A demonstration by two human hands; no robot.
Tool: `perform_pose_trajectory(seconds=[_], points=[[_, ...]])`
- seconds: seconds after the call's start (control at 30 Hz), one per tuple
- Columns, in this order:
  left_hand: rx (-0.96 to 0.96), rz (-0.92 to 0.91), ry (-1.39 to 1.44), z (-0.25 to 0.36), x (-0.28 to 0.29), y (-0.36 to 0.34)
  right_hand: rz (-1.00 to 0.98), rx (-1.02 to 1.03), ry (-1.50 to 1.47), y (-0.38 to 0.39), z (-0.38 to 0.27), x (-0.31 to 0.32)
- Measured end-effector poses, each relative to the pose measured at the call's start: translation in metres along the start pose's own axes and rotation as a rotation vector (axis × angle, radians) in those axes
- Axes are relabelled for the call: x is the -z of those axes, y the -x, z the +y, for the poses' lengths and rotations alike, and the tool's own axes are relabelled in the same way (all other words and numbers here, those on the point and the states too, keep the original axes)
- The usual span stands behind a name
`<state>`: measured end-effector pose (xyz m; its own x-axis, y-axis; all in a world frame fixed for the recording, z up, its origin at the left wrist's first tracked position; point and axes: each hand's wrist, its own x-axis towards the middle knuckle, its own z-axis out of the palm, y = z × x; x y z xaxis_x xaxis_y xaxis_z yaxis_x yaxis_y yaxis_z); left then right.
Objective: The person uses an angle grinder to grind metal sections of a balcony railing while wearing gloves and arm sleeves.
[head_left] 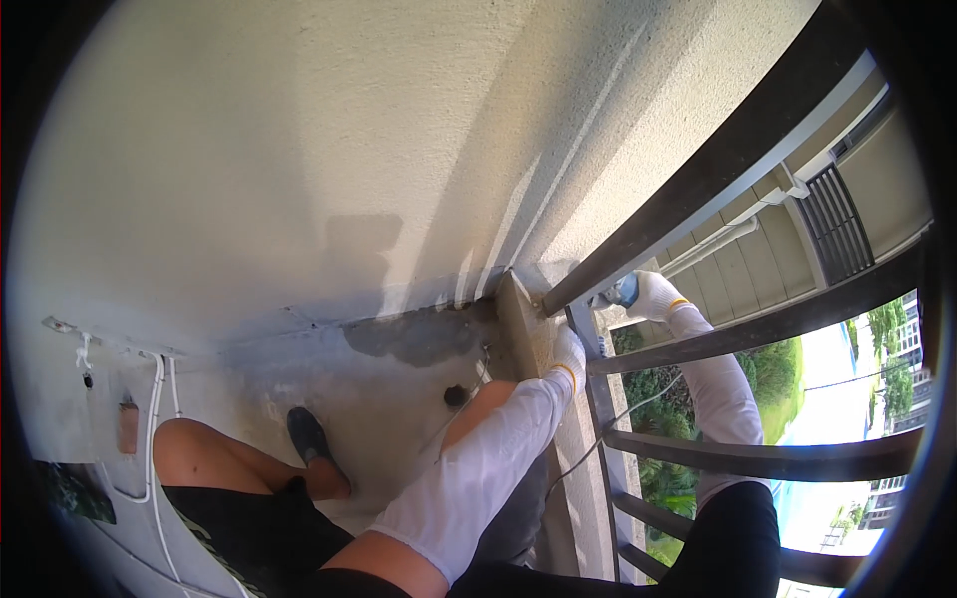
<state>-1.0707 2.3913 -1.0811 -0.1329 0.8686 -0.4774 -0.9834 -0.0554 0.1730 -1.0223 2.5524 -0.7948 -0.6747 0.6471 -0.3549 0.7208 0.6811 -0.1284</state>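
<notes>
My right hand, in a white knitted glove with a yellow cuff band, reaches round the outside of the dark metal railing. It is closed around a small blue-and-grey tool whose exact kind I cannot make out. The tool is against the wall corner beside the railing's end. My left hand, gloved the same way, is at the concrete ledge next to the railing's upright post. Its fingers are mostly hidden. A thin dark cable runs between the bars below my right hand.
A rough cream wall rises ahead. The concrete floor has a dark wet-looking patch and a round drain hole. White pipes or cords run along the left wall. Beyond the railing are greenery and a neighbouring facade.
</notes>
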Motion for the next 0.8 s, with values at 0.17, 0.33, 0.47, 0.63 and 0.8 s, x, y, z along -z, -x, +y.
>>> perform_pose_trajectory(seconds=[0.17, 0.33, 0.47, 0.63, 0.8], points=[[-0.470, -0.168, -0.205, 0.065, 0.100, -0.086, 0.058, -0.132, -0.845, 0.006, -0.045, 0.017], [0.015, 0.191, -0.227, -0.027, 0.006, -0.028, 0.191, -0.586, -0.938, 0.099, 0.053, 0.008], [0.060, 0.289, -0.418, -0.014, -0.005, -0.016, 0.406, -0.715, -0.975, 0.122, 0.058, 0.018], [0.005, 0.372, -0.858, 0.083, 0.006, -0.045, 0.424, -0.283, -0.832, 0.118, -0.015, 0.080], [0.063, -0.520, -2.911, 0.006, -0.068, 0.069, 0.849, -0.749, -1.444, 0.224, 0.050, 0.055]])
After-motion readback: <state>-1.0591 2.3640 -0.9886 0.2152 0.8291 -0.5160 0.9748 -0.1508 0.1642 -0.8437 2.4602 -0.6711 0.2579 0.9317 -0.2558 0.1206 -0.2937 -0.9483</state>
